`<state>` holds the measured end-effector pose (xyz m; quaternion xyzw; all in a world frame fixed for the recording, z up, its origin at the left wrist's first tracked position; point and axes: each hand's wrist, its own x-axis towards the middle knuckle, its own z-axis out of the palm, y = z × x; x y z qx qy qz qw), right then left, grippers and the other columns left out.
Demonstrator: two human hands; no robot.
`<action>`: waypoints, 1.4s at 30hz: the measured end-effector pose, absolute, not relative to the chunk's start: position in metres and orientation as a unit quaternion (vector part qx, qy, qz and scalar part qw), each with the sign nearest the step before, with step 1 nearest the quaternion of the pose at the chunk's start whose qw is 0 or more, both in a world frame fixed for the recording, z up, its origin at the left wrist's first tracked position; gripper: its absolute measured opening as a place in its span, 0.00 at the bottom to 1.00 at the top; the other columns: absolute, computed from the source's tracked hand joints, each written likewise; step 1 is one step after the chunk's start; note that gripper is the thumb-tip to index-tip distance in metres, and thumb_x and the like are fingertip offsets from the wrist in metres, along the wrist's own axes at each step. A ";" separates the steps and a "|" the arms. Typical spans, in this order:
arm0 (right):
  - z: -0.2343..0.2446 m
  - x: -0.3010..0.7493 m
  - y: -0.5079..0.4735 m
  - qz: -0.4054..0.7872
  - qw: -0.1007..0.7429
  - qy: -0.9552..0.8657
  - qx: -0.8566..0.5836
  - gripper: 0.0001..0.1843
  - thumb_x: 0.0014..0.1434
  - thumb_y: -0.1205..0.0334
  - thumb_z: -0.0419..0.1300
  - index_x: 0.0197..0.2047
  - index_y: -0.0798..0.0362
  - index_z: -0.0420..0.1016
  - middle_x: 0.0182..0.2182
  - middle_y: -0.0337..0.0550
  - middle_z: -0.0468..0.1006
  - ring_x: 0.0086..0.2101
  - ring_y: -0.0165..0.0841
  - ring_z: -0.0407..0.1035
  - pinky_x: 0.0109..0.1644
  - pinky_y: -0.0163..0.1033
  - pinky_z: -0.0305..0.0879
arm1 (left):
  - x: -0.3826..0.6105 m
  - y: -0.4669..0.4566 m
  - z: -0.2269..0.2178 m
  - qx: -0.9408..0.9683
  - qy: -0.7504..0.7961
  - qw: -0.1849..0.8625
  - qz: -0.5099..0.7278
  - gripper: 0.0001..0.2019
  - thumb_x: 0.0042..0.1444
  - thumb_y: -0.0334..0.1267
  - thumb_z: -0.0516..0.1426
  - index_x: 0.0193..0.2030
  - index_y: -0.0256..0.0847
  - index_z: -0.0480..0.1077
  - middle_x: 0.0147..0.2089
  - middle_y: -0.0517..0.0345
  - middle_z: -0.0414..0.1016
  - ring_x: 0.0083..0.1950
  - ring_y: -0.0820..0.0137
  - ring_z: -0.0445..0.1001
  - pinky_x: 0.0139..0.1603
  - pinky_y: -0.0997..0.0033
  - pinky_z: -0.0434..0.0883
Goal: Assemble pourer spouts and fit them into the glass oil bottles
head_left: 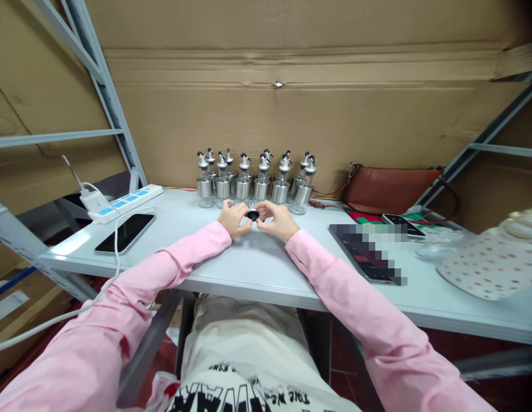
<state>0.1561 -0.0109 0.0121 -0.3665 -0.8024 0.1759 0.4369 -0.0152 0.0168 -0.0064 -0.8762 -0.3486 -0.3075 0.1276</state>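
Over the middle of the white table, my left hand and my right hand pinch a bottle pourer top between them. Its dark ridged stopper end faces me, with a silver rim behind; the spout is mostly hidden. Fingertips of both hands touch its sides. Just beyond my hands stand several upright glass oil bottles with steel sleeves, each capped by a silver pourer with a black tip. The nearest middle bottles are partly covered by my fingers.
On the left lie a phone and a white power strip with a cable running past my left arm. To the right are a dark tablet-like device, a brown bag, another phone and a dotted pouch. Cardboard backs the table.
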 end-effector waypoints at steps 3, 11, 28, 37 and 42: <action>0.013 0.156 -0.012 0.173 0.428 -0.806 -0.370 0.14 0.41 0.68 0.55 0.35 0.55 0.66 0.28 0.40 0.76 0.27 0.28 0.70 0.38 0.36 0.68 | -0.015 0.017 -0.007 -0.876 -0.345 0.135 -0.308 0.08 0.46 0.41 0.48 0.30 0.38 0.61 0.27 0.60 0.67 0.30 0.69 0.66 0.47 0.56 0.53; 0.016 0.156 -0.015 0.156 0.400 -0.812 -0.395 0.13 0.39 0.67 0.57 0.33 0.55 0.65 0.24 0.36 0.72 0.23 0.25 0.67 0.31 0.30 0.63 | -0.016 0.019 -0.007 -0.876 -0.328 0.157 -0.319 0.09 0.43 0.41 0.49 0.26 0.38 0.61 0.23 0.62 0.66 0.25 0.74 0.62 0.47 0.58 0.53; 0.018 0.156 -0.015 0.145 0.438 -0.798 -0.388 0.10 0.41 0.67 0.58 0.30 0.54 0.64 0.23 0.36 0.74 0.23 0.25 0.67 0.32 0.30 0.62 | -0.017 0.024 -0.009 -0.865 -0.326 0.131 -0.360 0.08 0.46 0.38 0.50 0.31 0.38 0.65 0.29 0.60 0.69 0.25 0.75 0.64 0.47 0.60 0.57; 0.012 0.162 -0.003 0.090 0.380 -0.816 -0.427 0.07 0.51 0.61 0.57 0.33 0.55 0.71 0.29 0.41 0.77 0.31 0.30 0.70 0.39 0.35 0.61 | -0.014 0.028 -0.017 -0.894 -0.231 0.068 -0.379 0.14 0.60 0.40 0.45 0.49 0.37 0.58 0.42 0.51 0.67 0.35 0.72 0.68 0.41 0.71 0.64; 0.011 0.168 -0.002 0.017 0.170 -0.809 -0.562 0.13 0.54 0.59 0.54 0.41 0.51 0.74 0.40 0.47 0.75 0.44 0.41 0.64 0.45 0.45 0.57 | -0.016 0.031 -0.015 -0.893 -0.294 0.115 -0.321 0.13 0.59 0.44 0.47 0.46 0.38 0.62 0.43 0.51 0.67 0.37 0.71 0.68 0.42 0.68 0.61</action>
